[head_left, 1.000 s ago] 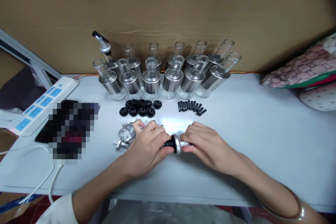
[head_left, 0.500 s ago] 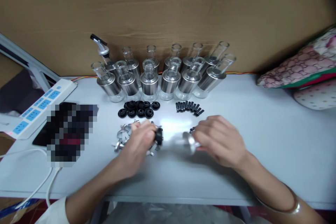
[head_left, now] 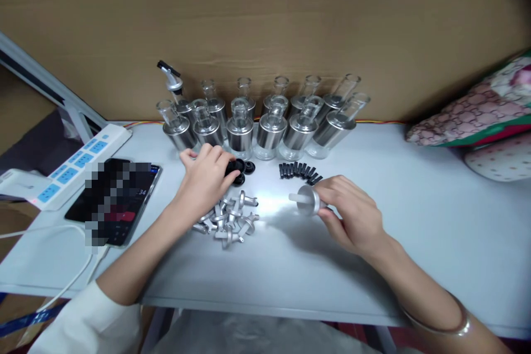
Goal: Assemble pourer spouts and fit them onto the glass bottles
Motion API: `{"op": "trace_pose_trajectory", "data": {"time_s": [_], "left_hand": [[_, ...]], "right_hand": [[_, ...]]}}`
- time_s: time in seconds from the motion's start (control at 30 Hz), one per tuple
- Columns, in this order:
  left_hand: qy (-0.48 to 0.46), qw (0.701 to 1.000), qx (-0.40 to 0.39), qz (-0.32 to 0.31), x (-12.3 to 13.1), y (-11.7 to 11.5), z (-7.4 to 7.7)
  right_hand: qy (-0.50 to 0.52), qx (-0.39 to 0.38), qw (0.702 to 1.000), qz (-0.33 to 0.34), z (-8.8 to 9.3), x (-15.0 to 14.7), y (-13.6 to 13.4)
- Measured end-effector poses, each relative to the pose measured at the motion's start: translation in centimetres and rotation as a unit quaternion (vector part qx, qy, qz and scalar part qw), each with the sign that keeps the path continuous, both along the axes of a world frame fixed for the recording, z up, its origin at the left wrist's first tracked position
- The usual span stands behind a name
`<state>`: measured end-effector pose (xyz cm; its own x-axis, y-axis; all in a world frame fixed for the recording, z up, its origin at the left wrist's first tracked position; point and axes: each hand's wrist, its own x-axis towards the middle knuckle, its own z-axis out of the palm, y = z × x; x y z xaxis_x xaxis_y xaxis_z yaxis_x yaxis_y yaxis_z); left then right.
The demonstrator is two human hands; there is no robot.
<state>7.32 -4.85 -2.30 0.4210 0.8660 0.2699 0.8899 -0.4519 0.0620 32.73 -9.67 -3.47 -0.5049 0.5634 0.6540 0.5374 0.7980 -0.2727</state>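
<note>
Taking the middle of the surface as the clock's centre, with twelve at the far edge, the right hand is at three, its grip narrow and closed on the slim end of a spout; that spout lies between two and three, its disc held on edge and its pale tube turned toward nine; the left hand is at ten, thumb and fingers curved over the stoppers that show at eleven; whether its grip holds one cannot be told, since the hand hides the contact; it would seem best to single out one stopper by its edge and leave the others undisturbed; a hold close behind the disc would probably keep the spout from twisting; the heap of like spouts, at nine, lies near the left wrist, and a low sweep could scatter it; the clips lie in a row at one; the bottles stand in two rows about twelve, glass with metal sleeves; the rear one at eleven carries a pourer in its neck, while the others have open mouths; the sleeves hide much of their insides, and no contents can be made out.
</note>
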Motion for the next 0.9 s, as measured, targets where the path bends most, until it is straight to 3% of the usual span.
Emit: {"op": "trace_pose_trajectory", "data": {"time_s": [0.23, 0.43, 0.53, 0.63, 0.77, 0.9], "left_hand": [[-0.017, 0.999, -0.043, -0.008, 1.1, 1.3, -1.6], [-0.017, 0.998, -0.055, -0.007, 0.9, 1.4, -1.4], [-0.054, 0.997, -0.058, 0.012, 0.2, 0.2, -0.9], [-0.152, 0.986, -0.064, 0.026, -1.3, -2.1, -0.9], [-0.200, 0.975, -0.098, -0.008, -3.9, -5.3, -2.5], [-0.198, 0.972, -0.117, -0.050, -5.5, -6.2, -3.9]], "right_hand": [[-0.011, 0.005, 1.000, 0.021, -0.4, -0.4, 0.0], [-0.040, -0.019, 0.999, 0.030, -0.4, -1.0, -0.2], [-0.074, -0.030, 0.997, 0.020, -0.5, -1.4, -0.3], [-0.102, -0.052, 0.993, 0.010, -0.9, -1.9, -0.6], [-0.094, -0.099, 0.990, 0.021, -1.6, -2.8, -0.9], [-0.075, -0.132, 0.988, 0.009, -2.3, -4.1, -0.9]]}}
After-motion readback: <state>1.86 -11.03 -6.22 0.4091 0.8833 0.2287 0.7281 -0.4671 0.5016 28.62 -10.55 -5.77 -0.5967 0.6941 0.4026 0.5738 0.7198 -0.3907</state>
